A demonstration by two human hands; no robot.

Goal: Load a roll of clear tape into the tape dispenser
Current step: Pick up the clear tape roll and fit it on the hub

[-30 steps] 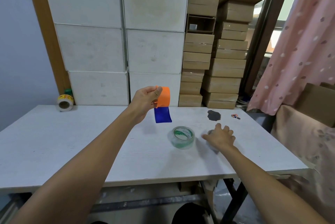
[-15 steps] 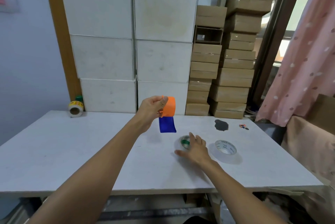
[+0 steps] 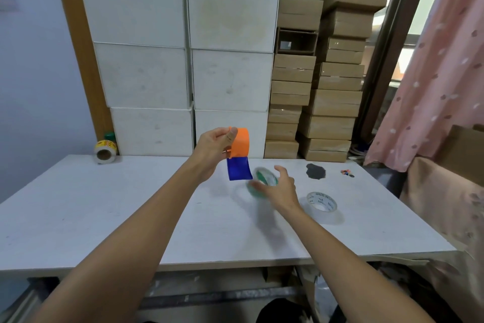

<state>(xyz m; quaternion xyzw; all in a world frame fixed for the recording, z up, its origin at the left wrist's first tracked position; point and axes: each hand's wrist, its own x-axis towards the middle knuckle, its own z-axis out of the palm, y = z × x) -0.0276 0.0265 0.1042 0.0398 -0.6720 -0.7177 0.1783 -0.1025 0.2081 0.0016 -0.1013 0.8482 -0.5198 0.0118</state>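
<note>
A clear tape roll with a green-printed core [image 3: 263, 181] is held tilted just above the white tabletop [image 3: 104, 218], near its middle, gripped by the right hand [image 3: 279, 190]; the fingers are curled around its rim, and the roll is blurred, so the print on its core cannot be read. The orange and blue plastic tape dispenser [image 3: 238, 153] is held up above the table by the left hand [image 3: 213, 148], just to the left of and above the roll, the two being close but apart. The orange upper part is pinched between thumb and fingers, while the blue lower part hangs down below it.

A second clear tape roll with a white core [image 3: 321, 202] is lying flat on the table to the right of the right hand. On its core, "MADE IN" can be read along the far edge; the remaining letters are only partly legible. A dark irregular patch [image 3: 316, 171] is seen on the table surface farther back, and a few small coloured bits [image 3: 347, 173] lie to its right. At the far left corner of the table, a roll of yellow labels with red print [image 3: 104, 151] is propped on edge; its writing is too small to be read. A green cap [image 3: 109, 136] is seen just behind it.

White boxes [image 3: 183, 47] are stacked against the far wall, with brown cardboard cartons [image 3: 317, 81] piled to their right. A pink dotted curtain [image 3: 440, 74] hangs at the right.
</note>
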